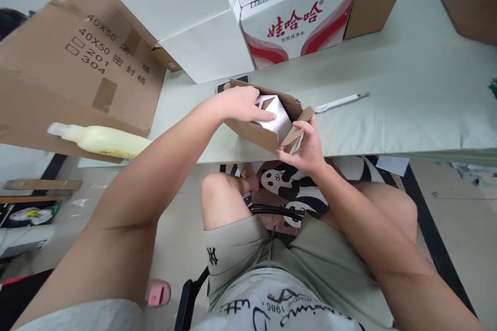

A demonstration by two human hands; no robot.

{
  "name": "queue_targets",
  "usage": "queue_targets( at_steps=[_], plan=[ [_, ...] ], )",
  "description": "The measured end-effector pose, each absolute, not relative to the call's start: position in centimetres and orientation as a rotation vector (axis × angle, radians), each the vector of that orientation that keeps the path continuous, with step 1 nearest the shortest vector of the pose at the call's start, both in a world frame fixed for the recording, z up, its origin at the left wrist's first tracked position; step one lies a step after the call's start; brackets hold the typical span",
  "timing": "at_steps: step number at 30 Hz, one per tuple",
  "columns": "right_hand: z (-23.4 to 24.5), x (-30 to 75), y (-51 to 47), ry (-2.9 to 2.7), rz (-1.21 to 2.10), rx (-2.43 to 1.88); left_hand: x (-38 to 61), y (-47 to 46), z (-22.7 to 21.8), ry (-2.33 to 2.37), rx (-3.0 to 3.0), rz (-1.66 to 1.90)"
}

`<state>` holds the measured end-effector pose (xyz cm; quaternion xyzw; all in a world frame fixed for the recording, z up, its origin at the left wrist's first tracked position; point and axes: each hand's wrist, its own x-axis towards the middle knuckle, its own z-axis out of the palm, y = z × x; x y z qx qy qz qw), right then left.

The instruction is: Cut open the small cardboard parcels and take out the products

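A small open cardboard box (pixel 254 135) sits near the front edge of the table, its end flap folded out to the right. Inside it lies a smaller white box (pixel 280 123), tilted. My left hand (pixel 244 103) reaches in from the left, its thumb across the white box's top and its other fingers partly hidden inside; it appears to grip that box. With thumb and fingers, my right hand (pixel 306 146) holds the right end of the cardboard box by the flap. To the right lies a white utility knife (pixel 339 103), blade extended, touched by neither hand.
White cartons, one with red lettering (pixel 298 23), stand along the table's back. A large brown carton (pixel 116 62) is at the left, with a pale yellow bottle (pixel 108 139) in front. A dark flat object (pixel 222 86) lies behind the small box. Pale cloth (pixel 419 98) covers the table.
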<state>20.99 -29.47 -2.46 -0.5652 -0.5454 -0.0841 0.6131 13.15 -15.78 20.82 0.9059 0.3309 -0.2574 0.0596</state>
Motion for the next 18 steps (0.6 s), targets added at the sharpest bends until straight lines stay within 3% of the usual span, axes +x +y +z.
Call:
queue_targets(
  at_steps=[18],
  plan=[
    [-1.9, 20.4, -29.2, -1.262, -0.240, -1.360, 10.6, -13.1, 21.8, 1.108, 2.464, -0.434]
  ],
)
